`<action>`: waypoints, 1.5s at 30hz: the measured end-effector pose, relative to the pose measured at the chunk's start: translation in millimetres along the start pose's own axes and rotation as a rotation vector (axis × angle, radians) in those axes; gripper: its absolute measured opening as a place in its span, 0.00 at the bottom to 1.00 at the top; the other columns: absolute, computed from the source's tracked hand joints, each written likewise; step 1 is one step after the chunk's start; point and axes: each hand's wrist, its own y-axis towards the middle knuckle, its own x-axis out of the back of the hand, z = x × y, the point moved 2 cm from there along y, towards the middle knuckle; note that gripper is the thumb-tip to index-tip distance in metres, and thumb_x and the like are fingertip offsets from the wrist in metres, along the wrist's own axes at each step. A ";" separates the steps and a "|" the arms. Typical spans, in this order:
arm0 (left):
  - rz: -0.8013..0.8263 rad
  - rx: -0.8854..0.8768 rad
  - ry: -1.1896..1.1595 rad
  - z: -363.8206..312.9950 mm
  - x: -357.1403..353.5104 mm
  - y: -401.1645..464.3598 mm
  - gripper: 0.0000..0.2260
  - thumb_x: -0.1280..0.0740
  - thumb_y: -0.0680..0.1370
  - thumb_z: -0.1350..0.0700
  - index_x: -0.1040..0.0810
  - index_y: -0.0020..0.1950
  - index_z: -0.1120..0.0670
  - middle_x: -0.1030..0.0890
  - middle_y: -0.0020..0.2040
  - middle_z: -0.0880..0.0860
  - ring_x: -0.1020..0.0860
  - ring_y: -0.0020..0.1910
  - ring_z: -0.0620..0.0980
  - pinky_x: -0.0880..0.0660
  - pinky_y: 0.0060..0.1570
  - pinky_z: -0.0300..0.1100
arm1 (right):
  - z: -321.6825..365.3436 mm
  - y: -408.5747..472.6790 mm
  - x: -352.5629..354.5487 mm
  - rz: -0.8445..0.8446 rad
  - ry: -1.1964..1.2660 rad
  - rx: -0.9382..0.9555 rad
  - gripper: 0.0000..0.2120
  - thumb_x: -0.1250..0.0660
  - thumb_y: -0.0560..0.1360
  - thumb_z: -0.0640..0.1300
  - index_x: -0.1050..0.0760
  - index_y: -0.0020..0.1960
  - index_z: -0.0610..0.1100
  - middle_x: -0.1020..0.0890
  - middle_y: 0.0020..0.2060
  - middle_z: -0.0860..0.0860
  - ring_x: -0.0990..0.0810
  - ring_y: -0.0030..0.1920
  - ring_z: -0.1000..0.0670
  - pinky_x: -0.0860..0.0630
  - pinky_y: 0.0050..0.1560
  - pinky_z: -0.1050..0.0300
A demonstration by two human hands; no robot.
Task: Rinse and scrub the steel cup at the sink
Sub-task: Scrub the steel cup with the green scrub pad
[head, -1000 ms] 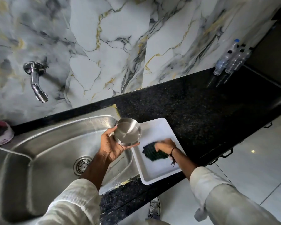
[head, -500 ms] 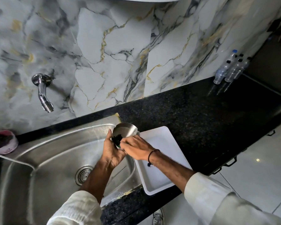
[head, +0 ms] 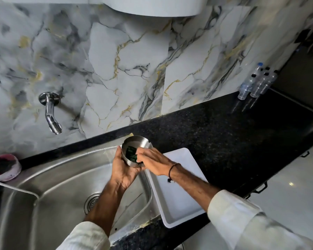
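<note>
1. My two cream sleeves are coming in from the near edge, the left one over the sink (head: pixel 43 179) and the right one over the black counter (head: pixel 233 141).
2. The white tray (head: pixel 177 201) is sitting on the counter just beside the sink's right rim, reaching to the counter's near edge; my right forearm is crossing above it, a dark thread band showing at the wrist.
3. My left hand (head: pixel 124 169) is cupping the steel cup (head: pixel 136 150) from below and from its left side, fingers wrapped around the wall, holding it tilted in the air above the sink's far right corner with its mouth facing up and toward me.
4. My right hand (head: pixel 153 160) is closing around the green scrubber (head: pixel 131 154), pressing it inside the cup against the inner wall; the fingertips are reaching over the rim.
5. The sink drain (head: pixel 91 202) is lying below my left forearm.
6. A pink bowl (head: pixel 4 167) is resting at the sink's far left corner.
7. The tap (head: pixel 51 112) is jutting from the marble wall (head: pixel 116 69) above the sink, well apart from the cup.
8. Clear bottles (head: pixel 255 83) are standing at the counter's far right corner against the wall.
</note>
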 end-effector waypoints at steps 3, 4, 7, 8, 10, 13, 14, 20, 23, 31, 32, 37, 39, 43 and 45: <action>0.048 0.008 0.066 3.5 -4.1 2.2 0.31 0.46 0.81 0.33 0.22 0.69 0.55 0.16 0.63 0.63 0.16 0.60 0.63 0.25 0.61 0.68 | -7.6 3.6 11.9 -0.036 -0.110 -0.019 0.12 0.41 0.76 0.54 0.30 0.50 0.46 0.19 0.48 0.39 0.19 0.49 0.36 0.19 0.50 0.37; 0.052 0.012 0.074 7.1 -6.5 2.0 0.30 0.45 0.81 0.33 0.22 0.69 0.54 0.15 0.62 0.62 0.15 0.58 0.63 0.22 0.58 0.68 | -4.3 5.3 12.8 -0.049 -0.073 -0.022 0.15 0.41 0.74 0.54 0.30 0.54 0.45 0.19 0.52 0.38 0.19 0.52 0.36 0.20 0.49 0.39; 0.086 0.040 -0.013 16.2 -14.4 3.0 0.28 0.41 0.81 0.36 0.24 0.70 0.55 0.15 0.59 0.63 0.15 0.58 0.63 0.18 0.53 0.62 | 6.0 13.5 1.8 -0.066 0.113 -0.015 0.24 0.41 0.70 0.55 0.30 0.63 0.47 0.19 0.57 0.39 0.21 0.59 0.38 0.23 0.53 0.45; 0.089 0.031 -0.057 15.6 -15.3 3.8 0.27 0.41 0.81 0.36 0.25 0.70 0.55 0.15 0.59 0.63 0.16 0.59 0.63 0.18 0.52 0.60 | 5.5 16.6 -3.0 -0.066 0.111 0.004 0.25 0.41 0.71 0.56 0.32 0.65 0.47 0.18 0.58 0.40 0.20 0.60 0.38 0.23 0.58 0.43; 0.077 0.006 -0.056 10.2 -13.9 5.6 0.30 0.41 0.81 0.36 0.26 0.72 0.56 0.17 0.64 0.64 0.18 0.62 0.64 0.18 0.53 0.60 | 1.2 20.0 -5.3 -0.070 0.012 0.019 0.27 0.40 0.75 0.64 0.35 0.67 0.48 0.16 0.59 0.41 0.19 0.60 0.39 0.22 0.62 0.41; 0.028 -0.035 0.086 0.9 -11.8 9.3 0.28 0.42 0.80 0.34 0.21 0.69 0.51 0.18 0.66 0.62 0.18 0.62 0.64 0.27 0.67 0.66 | -7.8 24.2 4.4 -0.126 -0.194 -0.059 0.39 0.44 0.73 0.78 0.35 0.67 0.47 0.17 0.59 0.41 0.16 0.57 0.38 0.19 0.54 0.45; 0.015 -0.060 0.122 -1.2 -11.8 9.8 0.25 0.41 0.80 0.34 0.17 0.64 0.48 0.17 0.64 0.60 0.17 0.60 0.63 0.31 0.69 0.67 | -6.9 24.6 5.8 -0.124 -0.224 -0.081 0.42 0.46 0.71 0.80 0.32 0.66 0.45 0.16 0.56 0.41 0.16 0.55 0.39 0.19 0.52 0.46; 0.041 -0.089 0.213 -1.4 -15.8 6.3 0.18 0.31 0.75 0.36 0.15 0.59 0.44 0.13 0.55 0.57 0.13 0.53 0.58 0.21 0.53 0.58 | -6.2 31.8 0.8 -0.090 0.367 -0.182 0.29 0.31 0.70 0.71 0.24 0.41 0.44 0.17 0.41 0.44 0.17 0.48 0.47 0.18 0.49 0.46; 0.059 -0.049 0.119 -4.0 -18.2 4.7 0.16 0.30 0.74 0.41 0.15 0.57 0.47 0.14 0.56 0.58 0.13 0.52 0.59 0.26 0.59 0.63 | -10.3 34.5 -0.7 -0.098 0.729 -0.254 0.09 0.22 0.73 0.49 0.13 0.51 0.48 0.11 0.55 0.43 0.14 0.59 0.44 0.19 0.51 0.48; -0.168 -0.081 0.144 -2.0 -22.6 5.3 0.13 0.28 0.72 0.43 0.18 0.48 0.51 0.19 0.46 0.59 0.17 0.43 0.55 0.25 0.60 0.66 | 2.0 24.3 44.7 -0.612 0.508 -0.030 0.15 0.23 0.71 0.34 0.27 0.36 0.48 0.18 0.36 0.50 0.21 0.38 0.58 0.25 0.41 0.62; -0.236 -0.105 0.147 -3.6 -21.8 5.1 0.12 0.28 0.72 0.43 0.19 0.44 0.51 0.20 0.43 0.57 0.18 0.41 0.54 0.24 0.59 0.66 | 5.2 18.2 44.8 -0.672 0.366 0.050 0.18 0.24 0.70 0.35 0.30 0.35 0.51 0.21 0.33 0.54 0.24 0.34 0.62 0.28 0.37 0.67; -0.150 -0.165 -0.048 -0.2 -27.1 9.7 0.21 0.40 0.82 0.46 0.12 0.41 0.54 0.13 0.40 0.53 0.13 0.36 0.49 0.16 0.34 0.42 | 1.3 2.1 -9.0 -0.403 -0.269 0.314 0.25 0.32 0.76 0.39 0.24 0.74 0.48 0.21 0.74 0.47 0.25 0.76 0.47 0.25 0.74 0.51; -0.110 -0.165 -0.085 -0.2 -31.4 8.8 0.20 0.43 0.83 0.48 0.14 0.51 0.56 0.13 0.49 0.55 0.12 0.44 0.52 0.15 0.43 0.44 | -9.8 2.7 -24.3 -0.433 -0.269 0.344 0.31 0.34 0.79 0.46 0.33 0.82 0.46 0.35 0.84 0.50 0.41 0.85 0.49 0.37 0.83 0.53; -0.117 -0.123 -0.068 -3.5 -40.7 1.2 0.28 0.34 0.77 0.41 0.23 0.71 0.58 0.20 0.66 0.61 0.21 0.65 0.58 0.21 0.61 0.55 | -29.5 6.3 -28.6 -0.480 0.082 0.069 0.36 0.38 0.79 0.62 0.40 0.85 0.54 0.38 0.84 0.54 0.38 0.83 0.54 0.35 0.77 0.61; -0.200 -0.083 -0.036 -2.9 -39.4 -0.6 0.30 0.28 0.72 0.38 0.24 0.69 0.53 0.23 0.66 0.63 0.21 0.65 0.61 0.21 0.60 0.60 | -31.5 9.3 -24.6 -0.457 0.490 -0.157 0.30 0.37 0.78 0.65 0.27 0.77 0.55 0.22 0.74 0.49 0.23 0.73 0.50 0.26 0.72 0.58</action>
